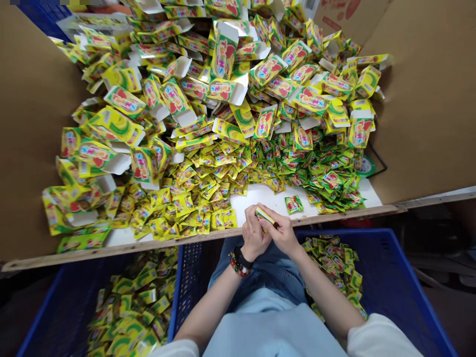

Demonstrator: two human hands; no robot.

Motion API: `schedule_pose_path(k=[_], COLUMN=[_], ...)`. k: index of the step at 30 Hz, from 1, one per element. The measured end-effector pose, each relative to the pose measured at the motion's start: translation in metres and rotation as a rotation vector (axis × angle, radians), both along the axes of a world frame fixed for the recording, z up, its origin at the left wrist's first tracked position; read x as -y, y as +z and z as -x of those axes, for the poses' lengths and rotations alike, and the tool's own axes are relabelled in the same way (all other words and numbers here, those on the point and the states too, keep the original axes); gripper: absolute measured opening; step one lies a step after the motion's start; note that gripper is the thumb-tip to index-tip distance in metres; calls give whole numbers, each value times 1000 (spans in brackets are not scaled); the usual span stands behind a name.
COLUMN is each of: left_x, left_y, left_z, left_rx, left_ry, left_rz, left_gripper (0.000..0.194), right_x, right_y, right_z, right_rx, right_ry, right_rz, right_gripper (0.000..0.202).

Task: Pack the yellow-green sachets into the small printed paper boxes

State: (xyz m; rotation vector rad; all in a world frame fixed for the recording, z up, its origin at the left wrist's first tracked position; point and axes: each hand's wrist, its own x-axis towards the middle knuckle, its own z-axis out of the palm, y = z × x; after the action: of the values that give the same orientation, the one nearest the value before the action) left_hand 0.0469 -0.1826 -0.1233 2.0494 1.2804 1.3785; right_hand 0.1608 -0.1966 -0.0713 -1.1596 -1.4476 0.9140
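Just in front of the table's near edge, my left hand (253, 235) and my right hand (283, 232) come together around one small yellow-green candy box (265, 216). Fingers of both hands are closed on it and cover most of its sides; its far end, with a pale strip, shows. Beyond my hands, a single green candy packet (293, 204) lies on the white tabletop (256, 193). To the left spreads a heap of yellow candy packets (186, 203), and to the right a heap of green packets (330, 181). Whether packets are inside the held box is hidden.
Behind the packets rises a large pile of open-flapped candy boxes (223, 89). Cardboard walls (427, 109) flank the table, which has a wooden front edge (148, 244). Below, a left blue crate (179, 292) and a right blue crate (394, 277) hold many boxes.
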Motion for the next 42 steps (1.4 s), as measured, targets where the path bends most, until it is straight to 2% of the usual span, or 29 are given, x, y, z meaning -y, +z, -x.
schedule_pose_path(k=[5, 8, 10, 11, 12, 14, 15, 17, 19, 21, 23, 25, 27, 28, 32, 33, 35, 38, 42], left_x=[2, 4, 3, 1, -2, -14, -22, -40, -57, -69, -76, -79, -76, -73, -52, -46, -34, -27, -33], left_y=[-4, 6, 20, 27, 34, 45, 48, 53, 55, 58, 63, 67, 71, 73, 75, 75, 76, 77, 75], left_z=[2, 5, 12, 18, 26, 46, 56, 75, 88, 98, 103, 106, 103, 99, 64, 53, 33, 16, 12], left_rx=[41, -21, -107, -152, -195, -284, -337, -457, -560, -616, -609, -512, -314, -180, 363, 452, 574, 660, 648], left_ry=[-66, -158, -237, -237, -190, 21, 145, 329, 416, 433, 408, 375, 334, 302, 46, -18, -92, -102, -52], left_rz=[63, 25, 2, 2, 9, 28, 43, 82, 112, 122, 113, 89, 108, 153, 456, 510, 572, 595, 580], left_gripper=[48, 56, 74, 78, 73, 44, 31, 23, 21, 15, 9, 10, 12, 13, 27, 31, 36, 35, 32], right_x=[0, 14, 35, 46, 55, 64, 61, 42, 12, -15, -31, -36, -35, -34, -34, -35, -37, -37, -31], right_y=[-7, 2, 11, 14, 15, 12, 7, -6, -19, -26, -26, -19, -10, -5, 11, 13, 15, 14, 8], right_z=[11, -2, -29, -47, -65, -96, -106, -112, -104, -92, -85, -84, -85, -82, -43, -29, -3, 17, 17], right_rx=[153, 231, 357, 475, 617, 818, 847, 793, 724, 785, 908, 980, 878, 735, -193, -384, -625, -764, -675], right_ry=[-44, -58, -148, -229, -308, -410, -411, -351, -315, -302, -271, -235, -210, -203, -170, -160, -156, -252, -311], right_rz=[-219, -267, -179, -62, 68, 201, 196, 107, 37, 97, 221, 313, 323, 309, 258, 266, 298, 303, 273], right_gripper=[39, 36, 35, 36, 34, 30, 30, 33, 39, 45, 48, 37, 16, 9, 30, 34, 38, 40, 39])
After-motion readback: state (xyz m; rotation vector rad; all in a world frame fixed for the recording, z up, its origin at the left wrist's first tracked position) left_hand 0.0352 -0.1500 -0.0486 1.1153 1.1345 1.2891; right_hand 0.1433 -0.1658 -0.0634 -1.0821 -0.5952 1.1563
